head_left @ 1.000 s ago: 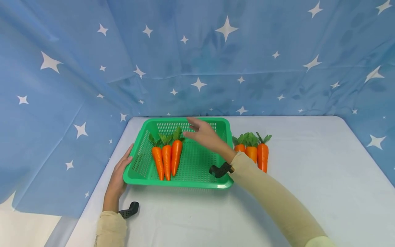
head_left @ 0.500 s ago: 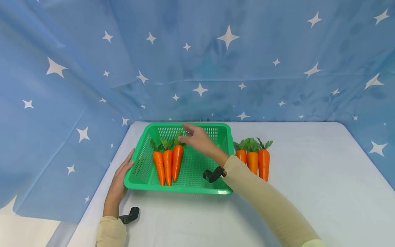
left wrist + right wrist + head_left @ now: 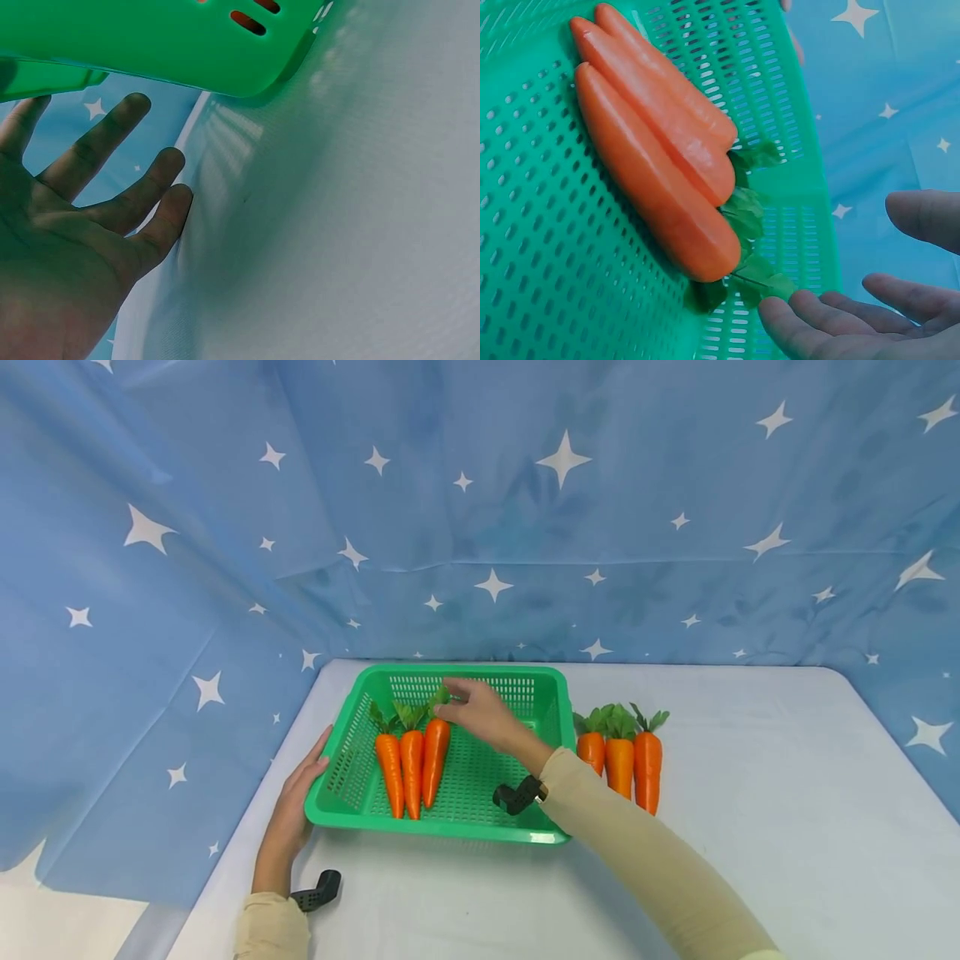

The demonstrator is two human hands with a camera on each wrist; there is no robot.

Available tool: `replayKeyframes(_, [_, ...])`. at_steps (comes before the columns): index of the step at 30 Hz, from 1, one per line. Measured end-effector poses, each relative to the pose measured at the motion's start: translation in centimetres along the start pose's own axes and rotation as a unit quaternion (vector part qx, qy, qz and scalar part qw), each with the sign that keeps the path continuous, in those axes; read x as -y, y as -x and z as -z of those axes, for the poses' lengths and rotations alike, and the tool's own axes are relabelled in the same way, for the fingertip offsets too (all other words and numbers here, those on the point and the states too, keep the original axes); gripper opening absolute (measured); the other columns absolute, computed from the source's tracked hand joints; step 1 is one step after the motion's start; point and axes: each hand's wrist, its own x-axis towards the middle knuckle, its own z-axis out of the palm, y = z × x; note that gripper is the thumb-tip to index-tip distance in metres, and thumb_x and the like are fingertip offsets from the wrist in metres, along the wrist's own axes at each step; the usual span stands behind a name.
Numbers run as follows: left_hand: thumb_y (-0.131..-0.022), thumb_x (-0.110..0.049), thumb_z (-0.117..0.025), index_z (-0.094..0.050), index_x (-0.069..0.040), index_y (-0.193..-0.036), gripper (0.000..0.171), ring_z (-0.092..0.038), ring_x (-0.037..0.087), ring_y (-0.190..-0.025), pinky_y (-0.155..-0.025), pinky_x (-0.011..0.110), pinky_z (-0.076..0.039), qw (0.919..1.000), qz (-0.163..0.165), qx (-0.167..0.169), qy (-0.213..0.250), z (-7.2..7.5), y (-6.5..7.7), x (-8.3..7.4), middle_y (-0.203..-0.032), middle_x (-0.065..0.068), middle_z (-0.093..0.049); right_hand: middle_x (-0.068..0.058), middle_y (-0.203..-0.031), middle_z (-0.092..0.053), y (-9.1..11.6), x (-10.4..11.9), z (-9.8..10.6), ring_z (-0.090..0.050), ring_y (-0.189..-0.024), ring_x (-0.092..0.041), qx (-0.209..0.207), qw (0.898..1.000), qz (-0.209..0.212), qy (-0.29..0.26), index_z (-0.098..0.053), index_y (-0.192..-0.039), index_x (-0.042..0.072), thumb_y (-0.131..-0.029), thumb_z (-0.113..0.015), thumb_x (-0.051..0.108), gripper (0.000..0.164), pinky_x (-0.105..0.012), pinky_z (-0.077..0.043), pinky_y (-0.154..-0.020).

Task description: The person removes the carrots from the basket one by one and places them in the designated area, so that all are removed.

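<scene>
A green plastic basket (image 3: 442, 832) with slotted walls stands on the table. Three orange carrots with leafy green tops lie side by side in its left half: a left one (image 3: 390, 772), a middle one (image 3: 412, 768) and a right one (image 3: 436, 762). My right hand (image 3: 483, 714) hovers over the basket, fingertips right at the leaves of the right carrot. In the right wrist view its fingers (image 3: 787, 322) are spread, thumb apart, with nothing between them. My left hand (image 3: 291, 810) rests against the basket's left rim, its fingers (image 3: 97, 146) extended and spread beside the basket wall.
Just right of the basket lie three more carrots on the white table (image 3: 750, 827): one (image 3: 591, 750), another (image 3: 619, 764) and a third (image 3: 647, 768). My right sleeve (image 3: 637, 852) partly covers them. A blue star-patterned curtain (image 3: 525, 527) hangs behind and to the left.
My right hand has moved a little left relative to the basket, onto the right carrot's leaves. The whole scene sits lower in the head view. My left hand stays at the rim.
</scene>
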Motion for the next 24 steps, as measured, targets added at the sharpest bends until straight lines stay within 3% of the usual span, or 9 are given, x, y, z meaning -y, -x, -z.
replayKeyframes(14, [-0.117, -0.04, -0.041, -0.026, -0.029, -0.173, 0.059, -0.033, 0.008, -0.142, -0.102, 0.018, -0.041, 0.9996, 0.017, -0.015, -0.018, -0.1, 0.3, 0.1, -0.179, -0.001, -0.012, -0.02, -0.16, -0.049, -0.1, -1.4, -1.2, -0.046, -0.147, -0.04, 0.002, 1.0, -0.02, 0.014, -0.052, -0.158, 0.001, -0.105, -0.069, 0.017, 0.058, -0.054, -0.046, -0.111])
replayKeyframes(21, [-0.117, -0.04, -0.041, -0.028, -0.028, -0.172, 0.058, -0.054, 0.008, -0.119, -0.092, 0.021, -0.051, 0.9996, 0.011, -0.019, -0.018, -0.1, 0.3, 0.1, -0.177, 0.002, -0.018, -0.023, -0.157, -0.051, -0.3, -2.1, -1.6, -0.048, -0.145, -0.042, 0.003, 1.0, -0.02, 0.024, -0.053, -0.155, -0.002, -0.104, -0.07, 0.014, 0.056, -0.053, -0.049, -0.109])
replayKeyframes(24, [-0.117, -0.04, -0.041, -0.027, -0.027, -0.172, 0.058, -0.051, 0.006, -0.127, -0.094, 0.02, -0.05, 0.9995, 0.012, -0.019, -0.02, 0.0, 0.3, 0.2, -0.178, 0.003, -0.017, -0.024, -0.156, -0.052, -0.4, -2.1, -1.8, -0.048, -0.144, -0.042, 0.008, 0.999, -0.018, 0.029, -0.054, -0.154, -0.003, -0.103, -0.07, 0.012, 0.055, -0.052, -0.05, -0.108])
